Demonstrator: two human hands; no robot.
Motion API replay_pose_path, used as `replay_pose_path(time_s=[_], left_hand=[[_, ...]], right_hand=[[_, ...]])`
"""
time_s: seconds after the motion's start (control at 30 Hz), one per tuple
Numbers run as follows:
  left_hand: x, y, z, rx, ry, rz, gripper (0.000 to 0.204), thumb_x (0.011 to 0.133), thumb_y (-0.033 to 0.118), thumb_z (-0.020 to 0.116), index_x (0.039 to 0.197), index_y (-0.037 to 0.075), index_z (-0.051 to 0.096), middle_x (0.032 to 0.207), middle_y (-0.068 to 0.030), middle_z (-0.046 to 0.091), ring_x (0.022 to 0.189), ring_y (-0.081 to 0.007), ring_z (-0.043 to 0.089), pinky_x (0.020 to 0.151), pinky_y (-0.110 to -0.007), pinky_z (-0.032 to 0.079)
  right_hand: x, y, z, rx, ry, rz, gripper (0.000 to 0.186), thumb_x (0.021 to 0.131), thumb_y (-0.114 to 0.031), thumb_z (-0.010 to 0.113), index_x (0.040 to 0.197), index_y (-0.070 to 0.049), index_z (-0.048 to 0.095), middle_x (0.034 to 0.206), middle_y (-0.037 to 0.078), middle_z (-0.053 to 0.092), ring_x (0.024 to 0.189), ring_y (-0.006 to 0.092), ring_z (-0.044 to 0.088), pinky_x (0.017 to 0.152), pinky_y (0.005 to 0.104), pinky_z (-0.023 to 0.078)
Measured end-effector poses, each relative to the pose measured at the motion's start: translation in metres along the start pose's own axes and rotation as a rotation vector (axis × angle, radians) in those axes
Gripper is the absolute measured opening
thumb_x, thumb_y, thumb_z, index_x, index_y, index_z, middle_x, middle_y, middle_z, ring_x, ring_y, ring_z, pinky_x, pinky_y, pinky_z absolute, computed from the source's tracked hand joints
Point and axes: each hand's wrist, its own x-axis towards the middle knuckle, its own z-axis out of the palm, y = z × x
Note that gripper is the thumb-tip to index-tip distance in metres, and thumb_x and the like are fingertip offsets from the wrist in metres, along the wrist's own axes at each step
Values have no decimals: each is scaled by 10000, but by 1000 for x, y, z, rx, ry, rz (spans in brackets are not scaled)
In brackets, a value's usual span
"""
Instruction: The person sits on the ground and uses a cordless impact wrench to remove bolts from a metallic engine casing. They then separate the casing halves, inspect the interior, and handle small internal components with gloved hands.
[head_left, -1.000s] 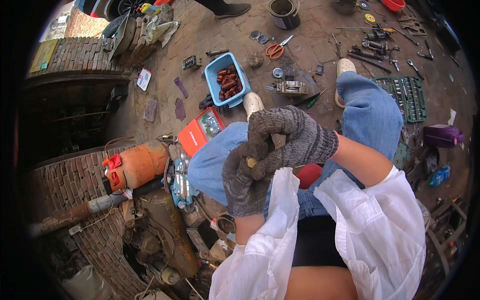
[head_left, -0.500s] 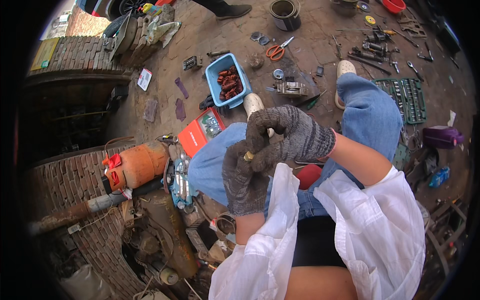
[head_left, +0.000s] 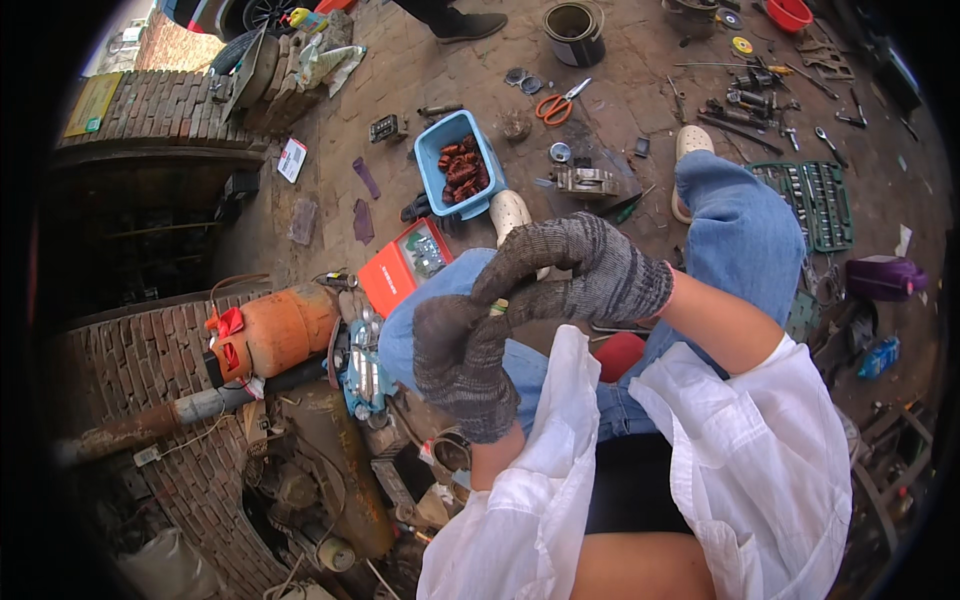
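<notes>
Pinching a small brass-coloured piece (head_left: 498,308) between the thumb and forefinger of the right hand (head_left: 590,268), over the lap, nearer the left knee of the blue jeans (head_left: 745,220). Holding the left hand (head_left: 468,368) close in beside it, fingers bent and partly blurred; cannot tell about a grip on the piece from that side. Wearing grey knitted gloves on both hands, darkened at the fingers. Sitting low above a paved floor (head_left: 430,75), feet apart in pale perforated clogs (head_left: 508,212). Having a blue tub (head_left: 474,208) of reddish-brown pieces (head_left: 463,170) just beyond the left clog, and an open red box (head_left: 385,280) beside the left knee. Facing a metal block (head_left: 587,181) between the feet, a green-handled screwdriver (head_left: 628,210) near it, then orange-handled scissors (head_left: 556,108) and, toward the floor's far edge, a dark bucket (head_left: 575,45). Having, toward the floor's right edge, a green socket case (head_left: 825,205) beside the right knee and a purple jug (head_left: 885,279) nearer. Having, by the floor's left edge, an orange cylinder (head_left: 285,325) in front of a brick wall (head_left: 150,370).
</notes>
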Motion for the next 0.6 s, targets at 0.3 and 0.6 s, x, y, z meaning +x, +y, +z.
replay_pose_path(time_s=[0.3, 0.6], left_hand=[[9, 19, 0, -85, -177, -132, 284, 651, 9, 744, 889, 11, 589, 862, -33, 555, 787, -136, 525, 691, -267, 465], [5, 12, -6, -34, -234, -1, 286, 568, -3, 782, 783, 37, 598, 816, -33, 545, 775, -166, 523, 699, -286, 429]], right_hand=[[-2, -1, -4, 79, -62, 50, 218, 729, -77, 703, 937, -27, 662, 917, 84, 661, 874, 185, 628, 814, 317, 479], [-4, 3, -3, 192, -135, 90, 206, 719, -66, 704, 919, -29, 671, 922, 82, 658, 888, 187, 621, 819, 324, 477]])
